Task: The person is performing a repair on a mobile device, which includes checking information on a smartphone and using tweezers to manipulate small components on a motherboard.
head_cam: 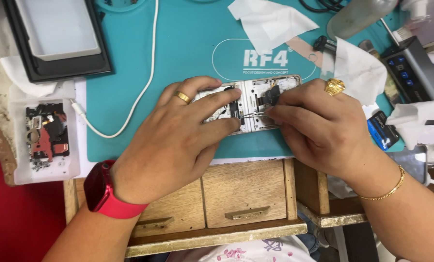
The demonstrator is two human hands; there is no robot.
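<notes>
Resting on a teal work mat (pixel 188 63) that covers the surface, an opened folding phone (pixel 255 90) with its back cover removed lies flat near the mat's front edge, its two halves side by side and its inner parts exposed. The left hand (pixel 178 140), wearing a plain gold ring and a red wristwatch (pixel 103 189), presses down on the left half of the phone, fingers spread flat over it rather than closed around anything. The right hand (pixel 321 128), wearing a larger gold ring and a thin gold bracelet (pixel 386 191), is pinched on fine metal tweezers (pixel 252 116), whose tips point left across the hinge region toward the left fingertips. The two hands lie close together, almost touching over the middle of the phone. Left of the mat, a clear plastic tray (pixel 20 170) holds small dark and reddish parts, and behind it sits a black tray carrying a white box (pixel 57 29). A white cable (pixel 144 82) curves across the mat's left part. White wipes (pixel 270 22) lie at the back of the mat, and more wipes, a bottle and a dark tool with blue buttons (pixel 413 68) crowd the right side. Small wooden drawers (pixel 246 194) sit beneath the front edge.
</notes>
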